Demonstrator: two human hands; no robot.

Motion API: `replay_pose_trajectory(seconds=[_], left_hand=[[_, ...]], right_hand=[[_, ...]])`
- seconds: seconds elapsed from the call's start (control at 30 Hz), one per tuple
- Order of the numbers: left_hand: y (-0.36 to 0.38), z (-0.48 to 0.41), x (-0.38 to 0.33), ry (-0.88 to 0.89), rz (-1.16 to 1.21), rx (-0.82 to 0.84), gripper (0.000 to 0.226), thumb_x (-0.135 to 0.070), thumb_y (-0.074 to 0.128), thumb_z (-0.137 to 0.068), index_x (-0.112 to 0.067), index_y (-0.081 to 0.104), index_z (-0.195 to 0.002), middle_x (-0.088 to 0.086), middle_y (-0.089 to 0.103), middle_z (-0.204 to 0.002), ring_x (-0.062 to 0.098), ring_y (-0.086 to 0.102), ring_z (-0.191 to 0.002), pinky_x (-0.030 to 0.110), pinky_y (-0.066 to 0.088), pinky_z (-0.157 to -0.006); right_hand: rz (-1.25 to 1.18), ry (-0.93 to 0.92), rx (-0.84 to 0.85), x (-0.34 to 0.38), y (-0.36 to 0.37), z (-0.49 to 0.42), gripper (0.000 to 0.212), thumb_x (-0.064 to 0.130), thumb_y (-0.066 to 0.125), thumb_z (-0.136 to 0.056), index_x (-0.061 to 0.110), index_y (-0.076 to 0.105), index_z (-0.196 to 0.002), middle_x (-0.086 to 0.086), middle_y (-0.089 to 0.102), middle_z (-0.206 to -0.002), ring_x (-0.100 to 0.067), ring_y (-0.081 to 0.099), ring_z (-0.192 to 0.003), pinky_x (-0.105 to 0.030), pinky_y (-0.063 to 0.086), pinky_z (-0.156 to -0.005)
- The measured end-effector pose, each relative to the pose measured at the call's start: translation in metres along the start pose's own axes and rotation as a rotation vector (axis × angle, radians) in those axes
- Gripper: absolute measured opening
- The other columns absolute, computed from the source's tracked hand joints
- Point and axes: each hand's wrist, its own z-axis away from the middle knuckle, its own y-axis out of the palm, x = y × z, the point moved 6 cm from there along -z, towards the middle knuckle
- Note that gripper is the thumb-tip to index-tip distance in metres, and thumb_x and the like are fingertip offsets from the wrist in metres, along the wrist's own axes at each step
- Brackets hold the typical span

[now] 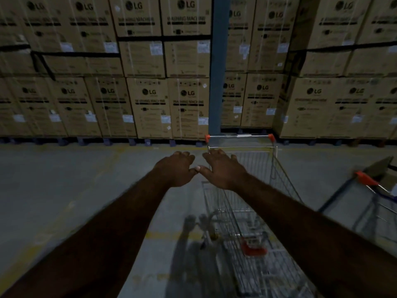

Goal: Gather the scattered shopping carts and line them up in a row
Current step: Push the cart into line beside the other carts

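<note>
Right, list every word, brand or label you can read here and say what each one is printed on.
"LG": logo on the stacked cardboard boxes.
"WASHING MACHINE": under the logo on the same boxes.
The white stickers on the boxes: too small and blurred to read.
Small print and symbols on the boxes: blurred, unreadable.
Pale strip on the handle of the shopping cart: unreadable.

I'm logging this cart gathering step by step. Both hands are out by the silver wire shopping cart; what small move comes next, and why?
Probably reach forward and grip the orange-capped bar of the silver wire shopping cart. The left hand and right hand hover open, holding nothing, short of that bar. A second cart with an orange handle stands at right, to line up with.
</note>
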Motion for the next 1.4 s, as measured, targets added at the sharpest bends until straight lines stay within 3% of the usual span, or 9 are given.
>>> replay_pose_trajectory(seconds=[0.23,0.37,0.57,0.83,1.0,1.23,1.3,1.4], left_hand=[[0.018,-0.139,0.085,0.057,0.031,0.02,0.067,-0.053,0.037,-0.103,-0.013,0.028,-0.156,0.011,0.025,-0.163,0.027,0.023,-0.149,0.041,0.025,-0.119],[0.021,-0.226,0.132,0.146,0.06,0.027,0.065,-0.049,0.042,-0.103,-0.011,0.032,-0.155,0.013,0.028,-0.161,0.028,0.028,-0.146,0.04,0.029,-0.117],[0.026,-0.339,0.172,0.269,0.064,0.09,0.064,-0.048,0.042,-0.103,-0.011,0.032,-0.155,0.013,0.03,-0.16,0.03,0.029,-0.146,0.042,0.03,-0.117],[0.055,-0.477,0.171,0.479,0.064,0.109,0.059,-0.046,0.04,-0.104,-0.009,0.039,-0.149,0.014,0.038,-0.154,0.03,0.035,-0.14,0.042,0.035,-0.112],[0.077,-0.584,0.162,0.579,0.028,0.127,0.06,-0.045,0.044,-0.103,-0.012,0.035,-0.153,0.011,0.03,-0.16,0.028,0.03,-0.144,0.044,0.033,-0.114],[0.106,-0.698,0.15,0.674,-0.04,0.253,0.06,-0.047,0.042,-0.104,-0.013,0.034,-0.153,0.011,0.031,-0.159,0.029,0.031,-0.144,0.043,0.032,-0.115],[0.11,-0.721,0.134,0.727,-0.056,0.285,0.061,-0.047,0.041,-0.104,-0.014,0.031,-0.154,0.01,0.028,-0.161,0.029,0.028,-0.146,0.043,0.03,-0.116],[0.11,-0.753,0.094,0.83,-0.053,0.299,0.062,-0.047,0.041,-0.104,-0.014,0.029,-0.156,0.009,0.026,-0.163,0.028,0.026,-0.147,0.043,0.028,-0.117]], right_hand=[[0.001,0.075,-0.017,-0.031,0.03,-0.15,0.074,0.066,0.029,-0.101,0.022,0.026,-0.16,-0.008,0.017,-0.168,-0.026,0.014,-0.154,-0.06,0.012,-0.12],[-0.031,0.194,-0.02,-0.054,0.043,-0.233,0.075,0.067,0.029,-0.1,0.024,0.022,-0.161,-0.005,0.016,-0.168,-0.025,0.014,-0.154,-0.055,0.009,-0.121],[-0.015,0.321,-0.078,-0.088,0.054,-0.33,0.065,0.067,0.031,-0.099,0.022,0.049,-0.141,-0.01,0.041,-0.153,-0.029,0.032,-0.145,-0.055,0.027,-0.114],[0.078,0.514,-0.083,-0.17,0.08,-0.429,0.068,0.065,0.033,-0.1,0.02,0.044,-0.149,-0.011,0.039,-0.157,-0.029,0.033,-0.144,-0.058,0.026,-0.115],[0.052,0.661,-0.024,-0.247,0.112,-0.493,0.07,0.066,0.03,-0.1,0.02,0.036,-0.154,-0.01,0.031,-0.162,-0.029,0.026,-0.148,-0.058,0.018,-0.118],[0.071,0.866,0.087,-0.315,0.167,-0.531,0.065,0.065,0.03,-0.1,0.018,0.051,-0.139,-0.011,0.049,-0.143,-0.031,0.036,-0.139,-0.053,0.026,-0.115],[0.072,0.961,0.097,-0.332,0.181,-0.527,0.065,0.065,0.031,-0.1,0.017,0.053,-0.138,-0.012,0.042,-0.15,-0.032,0.028,-0.145,-0.053,0.024,-0.116],[-0.016,1.124,0.073,-0.356,0.194,-0.521,0.067,0.061,0.033,-0.101,0.012,0.049,-0.144,-0.012,0.016,-0.167,-0.029,0.006,-0.154,-0.055,0.015,-0.119]])
